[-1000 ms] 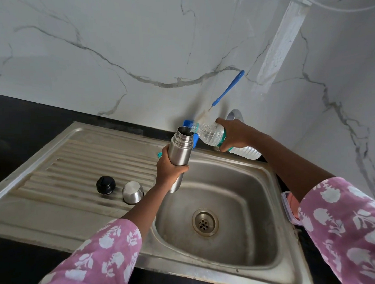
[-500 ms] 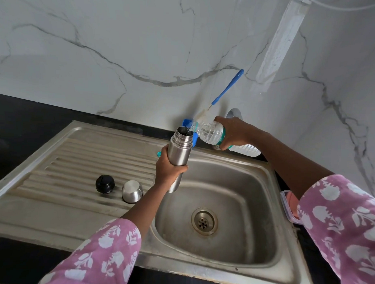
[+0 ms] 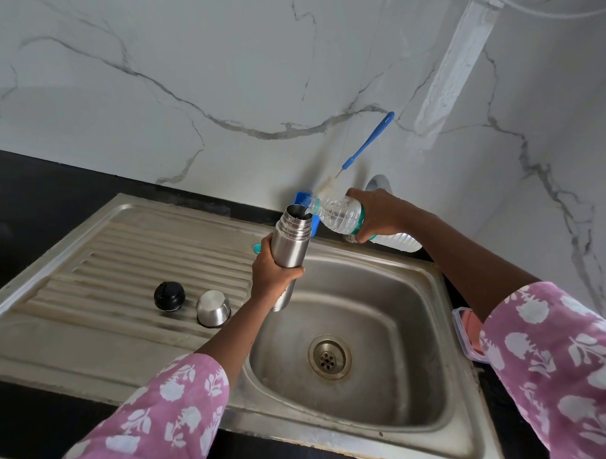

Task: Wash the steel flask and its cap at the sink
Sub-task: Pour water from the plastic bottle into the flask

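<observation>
Over the steel sink basin [image 3: 411, 322], my left hand [image 3: 271, 271] grips the cylindrical steel flask [image 3: 290, 244]; my right hand [image 3: 376, 214] grips a tipped clear plastic bottle [image 3: 340, 215] at its mouth.

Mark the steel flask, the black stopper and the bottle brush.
steel flask [image 3: 290, 247]: head view, on its body just below the threaded neck.
black stopper [image 3: 169, 295]: head view, on its top face.
bottle brush [image 3: 368, 140]: head view, on the middle of its blue handle.

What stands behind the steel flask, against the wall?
A blue object, mostly covered by the steel flask and the plastic bottle; what it is cannot be told. A blue-handled brush leans on the wall.
</observation>
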